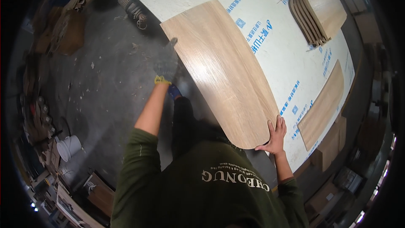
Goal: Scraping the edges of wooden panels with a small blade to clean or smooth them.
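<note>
I'm watching the board (219,76) slanting across mid-frame, its pale-brown grain gleaming, its lower end rounding off. The right hand (275,138) is grasping that end; the left hand (166,64) is blurring at the board's left edge, so I can't tell its grip.

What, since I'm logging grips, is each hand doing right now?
Left hand: gloved, at the wood-grain panel; grip can't be told.
Right hand: open, spread against its rounded end.

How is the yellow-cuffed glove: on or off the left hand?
On: the grey glove covers the left hand, its yellow cuff ringing the wrist.
</note>
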{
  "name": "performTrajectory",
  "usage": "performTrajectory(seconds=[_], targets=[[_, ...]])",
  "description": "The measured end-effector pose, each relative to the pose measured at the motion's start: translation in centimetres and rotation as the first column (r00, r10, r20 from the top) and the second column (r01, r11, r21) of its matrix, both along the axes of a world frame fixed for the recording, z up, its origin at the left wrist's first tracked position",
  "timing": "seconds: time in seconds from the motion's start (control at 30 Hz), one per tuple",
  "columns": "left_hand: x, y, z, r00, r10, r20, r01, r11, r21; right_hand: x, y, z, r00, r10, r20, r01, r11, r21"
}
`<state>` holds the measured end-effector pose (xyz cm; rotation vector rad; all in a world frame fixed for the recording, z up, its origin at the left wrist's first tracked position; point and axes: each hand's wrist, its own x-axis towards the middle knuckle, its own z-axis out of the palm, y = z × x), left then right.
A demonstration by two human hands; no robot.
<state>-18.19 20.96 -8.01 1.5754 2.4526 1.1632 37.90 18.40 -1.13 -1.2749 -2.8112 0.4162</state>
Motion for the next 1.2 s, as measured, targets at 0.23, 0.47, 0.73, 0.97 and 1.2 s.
performTrajectory(seconds=[0.23,0.47,0.73,0.97,1.2], targets=[[10.4,-6.1,-0.6,0.986,-0.160,0.047,0.162,0.987,-0.023,-1.8,-0.3,0.0,1.000,-0.023,-0.018,0.023,0.999,0.040],[17.8,-13.2,-6.9,0.933,-0.281,-0.227,0.239,0.951,-0.195,-6.0,-0.2,-0.9,0.992,-0.128,-0.017,0.129,0.986,0.102],[22.4,-19.3,-2.6,0.897,-0.439,-0.045,0.380,0.822,-0.424,-6.3,-0.1,-0.7,0.989,-0.147,-0.033,0.150,0.984,0.093],[9.3,-6.2,0.8,0.968,-0.249,0.026,0.250,0.960,-0.127,-8.1,-0.4,-0.7,0.984,-0.170,-0.050,0.174,0.980,0.099],[11.1,-5.1,3.4,0.972,-0.228,0.048,0.231,0.919,-0.320,-9.8,-0.7,-0.6,0.980,-0.183,-0.076,0.192,0.971,0.139]])
